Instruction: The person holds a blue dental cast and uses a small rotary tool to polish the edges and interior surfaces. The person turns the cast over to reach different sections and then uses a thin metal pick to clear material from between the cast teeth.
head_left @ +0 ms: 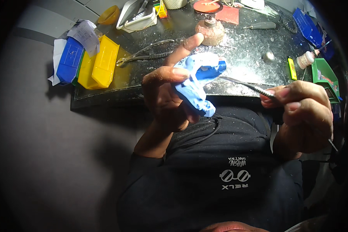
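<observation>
Blue cast in your left hand; slim tool in your right hand.
Cast: pale blue, a darker blue part at its upper right, held up before the bench's near edge; your left hand grips it, one finger stretched out past it. Tool: metal, ribbed grip, closed in the fingers of your right hand, tip just beside the cast; contact, you cannot tell. Bench: dark, dusted white. On it: pliers, open, beside the yellow bin; blue bin, left of that; round capped pot, beyond the cast; grey-handled knife, right of the pot; green bin, far right.
</observation>
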Demonstrator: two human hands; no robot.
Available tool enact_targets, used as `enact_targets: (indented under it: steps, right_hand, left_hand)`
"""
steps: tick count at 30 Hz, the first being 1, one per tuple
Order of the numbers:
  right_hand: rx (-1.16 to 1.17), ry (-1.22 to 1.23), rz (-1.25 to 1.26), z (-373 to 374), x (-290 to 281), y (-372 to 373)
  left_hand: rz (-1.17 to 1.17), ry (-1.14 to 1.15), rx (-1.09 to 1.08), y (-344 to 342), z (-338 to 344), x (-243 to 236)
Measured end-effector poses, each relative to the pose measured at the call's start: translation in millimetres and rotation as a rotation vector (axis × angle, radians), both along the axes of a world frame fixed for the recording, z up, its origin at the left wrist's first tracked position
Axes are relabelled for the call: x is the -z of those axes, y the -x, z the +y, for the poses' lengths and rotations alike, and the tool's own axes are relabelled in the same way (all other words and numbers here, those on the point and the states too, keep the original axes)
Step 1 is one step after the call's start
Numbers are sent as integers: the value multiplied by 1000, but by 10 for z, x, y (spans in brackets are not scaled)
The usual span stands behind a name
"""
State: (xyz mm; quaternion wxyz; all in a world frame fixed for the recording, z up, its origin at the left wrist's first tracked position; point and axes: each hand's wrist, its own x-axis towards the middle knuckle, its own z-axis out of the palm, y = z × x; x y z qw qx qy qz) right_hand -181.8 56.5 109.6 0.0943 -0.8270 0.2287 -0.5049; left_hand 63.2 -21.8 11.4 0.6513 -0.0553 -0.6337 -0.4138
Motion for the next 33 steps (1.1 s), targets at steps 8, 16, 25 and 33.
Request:
enact_targets:
  steps: [8, 16, 25, 33]
  right_hand:
    - [65, 5, 56, 113, -16, -183]
    - [55, 22, 132, 61, -60, -203]
    - [32, 26, 197, 84, -128, -166]
    - [-32, -55, 315, 85, -226, -104]
  left_hand:
    - [-62, 18, -103, -12, 56, 9]
    - [49, 131, -81, 79, -96, 121]
    - [5, 72, -73, 59, -36, 63]
    - [-35, 6, -68, 35, -1, 72]
